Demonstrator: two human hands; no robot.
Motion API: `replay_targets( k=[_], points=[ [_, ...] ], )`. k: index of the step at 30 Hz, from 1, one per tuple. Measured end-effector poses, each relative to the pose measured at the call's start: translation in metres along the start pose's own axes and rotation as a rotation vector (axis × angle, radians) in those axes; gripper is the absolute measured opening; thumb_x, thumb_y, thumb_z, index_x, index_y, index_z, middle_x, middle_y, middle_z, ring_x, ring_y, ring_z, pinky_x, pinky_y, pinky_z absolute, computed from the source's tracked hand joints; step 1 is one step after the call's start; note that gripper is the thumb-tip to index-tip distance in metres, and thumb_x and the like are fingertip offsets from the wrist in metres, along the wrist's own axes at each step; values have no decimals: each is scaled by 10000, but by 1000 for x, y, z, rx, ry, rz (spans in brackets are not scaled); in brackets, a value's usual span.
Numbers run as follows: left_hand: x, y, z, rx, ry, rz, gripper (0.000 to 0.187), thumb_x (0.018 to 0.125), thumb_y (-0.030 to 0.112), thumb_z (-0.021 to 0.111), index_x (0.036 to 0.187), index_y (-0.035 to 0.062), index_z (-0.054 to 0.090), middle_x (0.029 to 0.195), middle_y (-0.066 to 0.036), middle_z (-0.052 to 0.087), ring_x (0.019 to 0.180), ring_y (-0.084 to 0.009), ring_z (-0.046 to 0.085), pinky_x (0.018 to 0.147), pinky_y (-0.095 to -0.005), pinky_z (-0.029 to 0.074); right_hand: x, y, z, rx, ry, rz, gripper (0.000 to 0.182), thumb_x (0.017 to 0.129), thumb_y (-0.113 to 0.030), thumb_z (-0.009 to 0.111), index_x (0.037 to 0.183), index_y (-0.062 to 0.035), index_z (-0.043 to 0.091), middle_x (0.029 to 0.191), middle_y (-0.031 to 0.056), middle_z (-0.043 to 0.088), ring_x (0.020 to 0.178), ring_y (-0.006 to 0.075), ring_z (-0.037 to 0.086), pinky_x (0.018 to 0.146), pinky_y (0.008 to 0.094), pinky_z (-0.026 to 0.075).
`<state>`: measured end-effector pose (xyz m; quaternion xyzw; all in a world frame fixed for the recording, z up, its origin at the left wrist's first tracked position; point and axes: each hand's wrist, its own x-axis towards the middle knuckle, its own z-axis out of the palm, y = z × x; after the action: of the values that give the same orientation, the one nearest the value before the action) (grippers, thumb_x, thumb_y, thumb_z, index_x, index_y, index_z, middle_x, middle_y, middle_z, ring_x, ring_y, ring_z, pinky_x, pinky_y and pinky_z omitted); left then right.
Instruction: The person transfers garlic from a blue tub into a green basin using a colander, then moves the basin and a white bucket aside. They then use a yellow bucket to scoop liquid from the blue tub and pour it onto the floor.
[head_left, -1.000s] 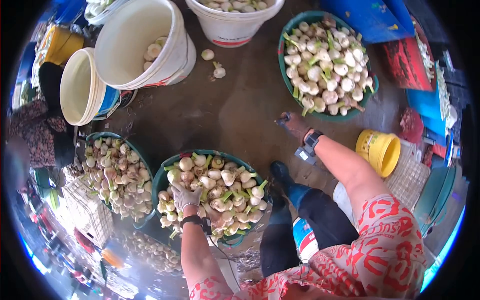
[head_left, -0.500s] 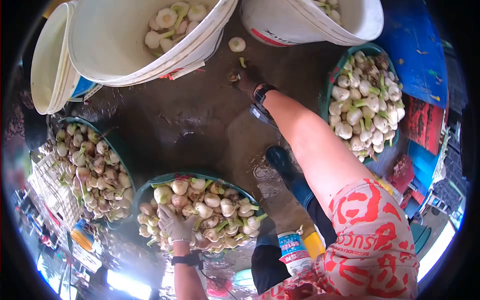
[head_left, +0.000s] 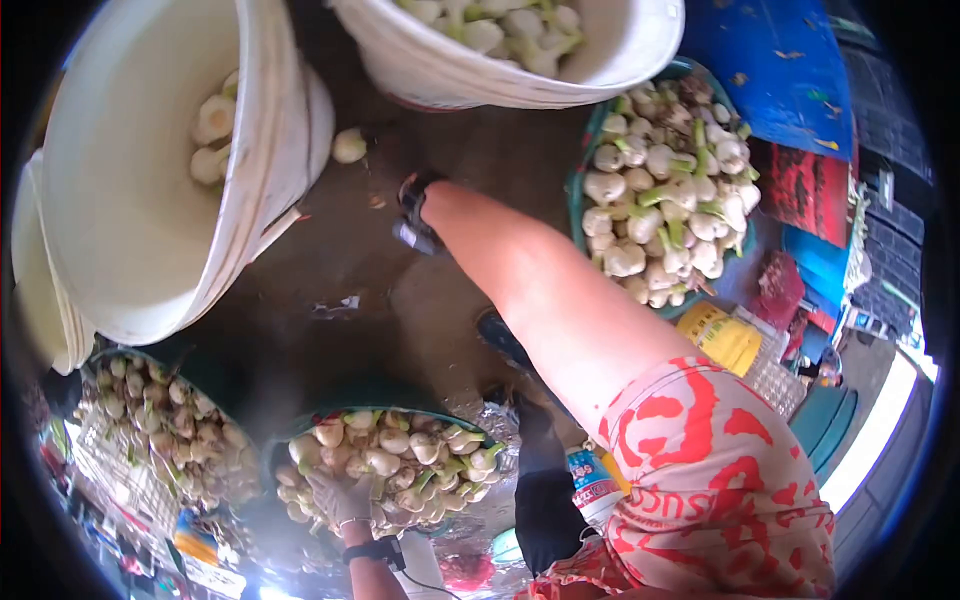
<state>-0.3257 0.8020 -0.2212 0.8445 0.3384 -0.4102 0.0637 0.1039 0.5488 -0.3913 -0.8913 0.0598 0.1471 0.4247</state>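
Observation:
My left hand (head_left: 345, 498), in a pale glove, rests with fingers apart on white bulbs (head_left: 383, 461) in a round green basket (head_left: 392, 406) at the bottom. My right arm reaches across to the wet floor. My right hand (head_left: 398, 158), dark against the dark ground, is beside a single pale bulb (head_left: 349, 146) near a large white bucket (head_left: 262, 150). Its fingers are too dark to make out. A few trimmed bulbs (head_left: 214, 119) lie inside that bucket.
A second white bucket (head_left: 600, 90) at the top holds many trimmed bulbs. Full baskets of bulbs stand at right (head_left: 655, 185) and lower left (head_left: 165, 420). A blue barrel (head_left: 770, 70) is at the upper right. A boot (head_left: 505, 335) is below my right arm.
The view has shifted, with the large bucket now lower and further left. My right hand is closer to the single bulb on the floor. My left hand remains on the bulbs in the basket.

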Motion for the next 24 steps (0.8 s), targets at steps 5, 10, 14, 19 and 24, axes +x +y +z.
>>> replay_targets(
  k=[5, 10, 14, 19, 24],
  points=[
    [-10, 19, -22, 73, -27, -2, 1202, 541, 405, 807, 1370, -131, 123, 1333, -286, 372, 1237, -388, 392, 994, -389, 355, -72, 32, -28, 416, 55, -9, 286, 841, -215, 594, 1063, -35, 601, 985, 150, 636, 831, 268, 628, 755, 358, 494],
    [-3, -1, -1, 31, 69, 79, 1208, 548, 368, 793, 1399, -89, 68, 1430, -279, 235, 1316, -360, 289, 1073, -376, 268, -97, 26, -86, 608, -150, 513, 474, 804, -286, 649, 1189, -38, 528, 1115, 187, 596, 919, 320, 616, 845, 373, 471],
    [-2, 4, -2, 10, 44, 36, 1229, 554, 380, 791, 1408, -66, 27, 1433, -280, 220, 1344, -352, 231, 1089, -392, 222, -41, 4, -43, 74, -20, 65, 452, 771, -271, 674, 1142, -42, 557, 1077, 197, 609, 912, 335, 619, 824, 413, 477],
    [-3, 8, -5, 43, -18, -15, 1196, 564, 382, 785, 1402, -69, 61, 1433, -276, 219, 1345, -353, 227, 1091, -390, 224, 11, -18, 7, -146, -61, -231, 320, 751, -192, 622, 1041, -58, 613, 954, 196, 640, 895, 336, 618, 791, 428, 475],
    [-4, 4, -1, 12, 69, 25, 1191, 545, 344, 796, 1401, -82, 86, 1416, -260, 271, 1328, -339, 274, 1080, -359, 273, -46, -19, -23, 117, -120, -16, 320, 747, -159, 618, 1055, -71, 626, 974, 180, 640, 937, 330, 613, 825, 400, 470]
  ],
)
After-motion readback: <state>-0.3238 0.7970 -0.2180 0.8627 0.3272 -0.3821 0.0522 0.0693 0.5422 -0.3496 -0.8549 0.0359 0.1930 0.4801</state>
